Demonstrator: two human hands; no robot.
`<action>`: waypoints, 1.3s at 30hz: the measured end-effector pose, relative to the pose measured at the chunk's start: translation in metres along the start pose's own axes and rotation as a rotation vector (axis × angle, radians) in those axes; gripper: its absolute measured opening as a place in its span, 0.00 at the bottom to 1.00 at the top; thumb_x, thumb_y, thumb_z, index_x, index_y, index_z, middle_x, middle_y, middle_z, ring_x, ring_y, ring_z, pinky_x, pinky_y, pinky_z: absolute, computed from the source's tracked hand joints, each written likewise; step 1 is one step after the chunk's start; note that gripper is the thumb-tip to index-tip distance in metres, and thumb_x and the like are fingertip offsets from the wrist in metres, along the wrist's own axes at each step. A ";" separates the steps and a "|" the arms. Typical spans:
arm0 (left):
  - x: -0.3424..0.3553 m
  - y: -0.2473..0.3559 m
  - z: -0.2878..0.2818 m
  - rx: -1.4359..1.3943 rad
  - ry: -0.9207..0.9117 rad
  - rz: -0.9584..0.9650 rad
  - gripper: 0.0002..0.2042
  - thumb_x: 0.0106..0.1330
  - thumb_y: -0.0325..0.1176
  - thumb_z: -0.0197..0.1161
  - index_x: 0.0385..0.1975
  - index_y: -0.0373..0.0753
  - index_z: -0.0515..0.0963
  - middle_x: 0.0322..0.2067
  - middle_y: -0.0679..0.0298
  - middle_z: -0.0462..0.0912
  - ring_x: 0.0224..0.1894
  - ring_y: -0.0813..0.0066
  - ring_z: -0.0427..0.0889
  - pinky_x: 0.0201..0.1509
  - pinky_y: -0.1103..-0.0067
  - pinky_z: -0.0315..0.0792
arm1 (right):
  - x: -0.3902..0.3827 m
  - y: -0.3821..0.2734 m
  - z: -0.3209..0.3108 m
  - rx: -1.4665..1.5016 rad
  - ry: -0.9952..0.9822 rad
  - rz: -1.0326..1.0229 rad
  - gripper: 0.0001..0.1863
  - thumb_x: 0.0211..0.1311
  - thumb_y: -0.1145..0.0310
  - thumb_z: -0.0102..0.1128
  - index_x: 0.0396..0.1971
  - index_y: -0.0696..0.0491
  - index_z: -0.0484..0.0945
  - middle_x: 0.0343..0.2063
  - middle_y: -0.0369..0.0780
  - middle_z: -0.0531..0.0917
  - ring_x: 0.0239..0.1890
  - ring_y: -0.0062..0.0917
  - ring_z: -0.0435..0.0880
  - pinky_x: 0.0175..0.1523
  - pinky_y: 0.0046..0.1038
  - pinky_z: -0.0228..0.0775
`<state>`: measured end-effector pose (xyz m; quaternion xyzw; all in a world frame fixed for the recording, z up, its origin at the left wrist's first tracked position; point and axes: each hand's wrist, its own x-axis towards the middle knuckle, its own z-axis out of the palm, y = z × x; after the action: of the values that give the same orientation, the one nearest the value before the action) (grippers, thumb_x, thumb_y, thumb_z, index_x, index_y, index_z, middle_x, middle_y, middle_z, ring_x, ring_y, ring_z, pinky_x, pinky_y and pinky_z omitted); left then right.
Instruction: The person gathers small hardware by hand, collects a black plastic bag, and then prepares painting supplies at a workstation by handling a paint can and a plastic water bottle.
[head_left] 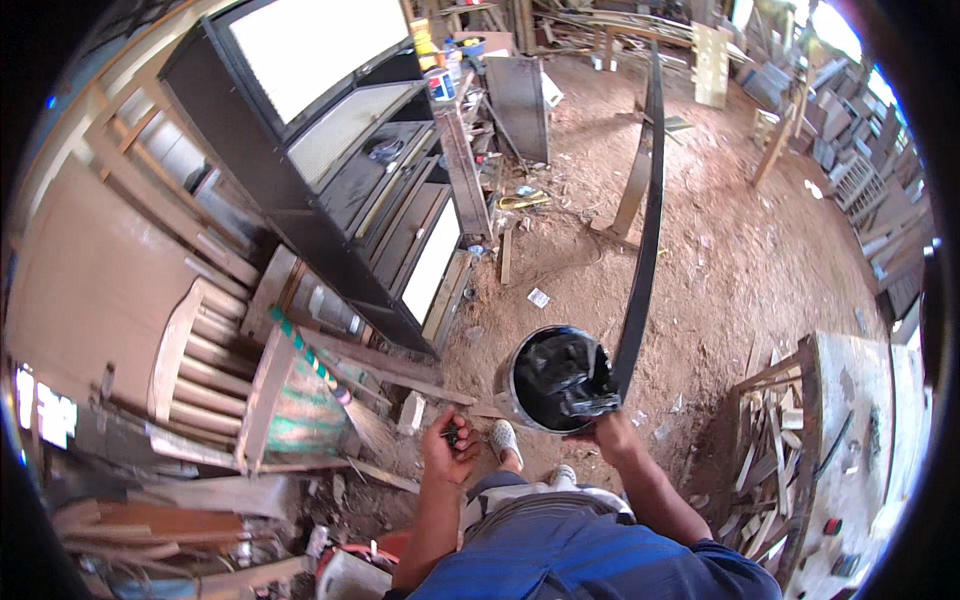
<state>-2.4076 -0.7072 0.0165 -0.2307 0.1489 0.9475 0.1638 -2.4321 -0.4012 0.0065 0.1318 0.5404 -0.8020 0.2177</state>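
Note:
A round grey bucket (512, 395) is in front of me at lower middle, with crumpled black plastic sheeting (560, 365) and dark stuff inside. My right hand (612, 438) is closed on its near right side, most of the fingers hidden under and behind it. Left of the bucket and apart from it, my left hand (450, 448) is curled round a small dark thing that I cannot make out. A long narrow black board (648, 190) runs away from beside the bucket, raised on a wooden trestle (630, 195).
A tall dark cabinet (310, 215) with white panels stands at left. Near it are a wooden chair (205, 375) and a broom (368, 420). A worktable (850, 450) with scrap wood beneath is at right. Dusty ground (740, 240) carries litter; timber is piled at the far right.

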 end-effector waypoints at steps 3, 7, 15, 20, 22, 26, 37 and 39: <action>0.057 0.039 -0.011 0.046 0.056 -0.066 0.17 0.73 0.44 0.56 0.24 0.41 0.75 0.19 0.65 0.73 0.16 0.78 0.67 0.12 0.84 0.56 | 0.011 -0.028 0.021 0.094 0.096 -0.106 0.26 0.76 0.47 0.44 0.58 0.52 0.74 0.47 0.43 0.85 0.43 0.34 0.88 0.42 0.41 0.87; 0.120 0.077 -0.003 0.163 0.145 -0.118 0.16 0.73 0.44 0.57 0.25 0.41 0.75 0.19 0.65 0.73 0.16 0.78 0.68 0.11 0.84 0.55 | 0.037 -0.050 0.027 0.089 0.223 -0.201 0.28 0.74 0.45 0.45 0.60 0.51 0.73 0.48 0.42 0.85 0.42 0.34 0.88 0.41 0.40 0.87; 0.205 0.107 0.029 0.212 0.060 -0.283 0.16 0.71 0.44 0.60 0.23 0.41 0.76 0.17 0.65 0.74 0.15 0.78 0.67 0.11 0.84 0.52 | 0.079 -0.052 0.015 0.222 0.423 -0.267 0.25 0.75 0.50 0.46 0.60 0.52 0.72 0.48 0.42 0.85 0.41 0.33 0.89 0.37 0.39 0.88; 0.251 0.107 0.020 0.254 0.133 -0.341 0.16 0.70 0.44 0.60 0.23 0.40 0.76 0.17 0.65 0.74 0.14 0.78 0.66 0.11 0.83 0.50 | 0.088 -0.047 0.009 0.222 0.486 -0.270 0.25 0.74 0.51 0.48 0.59 0.52 0.73 0.48 0.42 0.85 0.41 0.34 0.89 0.38 0.42 0.87; 0.266 0.108 0.016 0.275 0.183 -0.340 0.15 0.70 0.43 0.60 0.24 0.40 0.75 0.17 0.65 0.73 0.14 0.78 0.65 0.11 0.83 0.50 | 0.095 -0.049 0.006 0.230 0.519 -0.261 0.24 0.73 0.52 0.48 0.59 0.53 0.73 0.48 0.42 0.85 0.41 0.34 0.88 0.38 0.42 0.87; 0.284 0.104 0.031 0.384 0.255 -0.337 0.15 0.69 0.43 0.60 0.25 0.40 0.75 0.17 0.65 0.73 0.13 0.79 0.65 0.11 0.83 0.50 | 0.111 -0.056 0.000 0.242 0.540 -0.232 0.23 0.73 0.54 0.50 0.58 0.54 0.73 0.47 0.42 0.85 0.41 0.34 0.88 0.38 0.41 0.87; 0.343 0.080 0.118 0.526 0.279 -0.394 0.14 0.68 0.44 0.62 0.25 0.41 0.75 0.18 0.66 0.75 0.14 0.80 0.68 0.12 0.85 0.53 | 0.178 -0.117 -0.034 0.255 0.455 -0.236 0.21 0.73 0.60 0.54 0.57 0.57 0.73 0.46 0.43 0.84 0.41 0.33 0.87 0.39 0.39 0.87; 0.356 0.079 0.128 0.542 0.272 -0.396 0.14 0.68 0.44 0.61 0.25 0.41 0.75 0.18 0.66 0.75 0.14 0.80 0.68 0.12 0.85 0.53 | 0.188 -0.127 -0.038 0.224 0.475 -0.242 0.21 0.73 0.59 0.53 0.58 0.57 0.72 0.46 0.44 0.84 0.40 0.35 0.88 0.38 0.39 0.86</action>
<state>-2.7869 -0.6468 -0.0312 -0.3275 0.3674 0.7841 0.3781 -2.6589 -0.3638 0.0103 0.2736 0.4959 -0.8236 -0.0283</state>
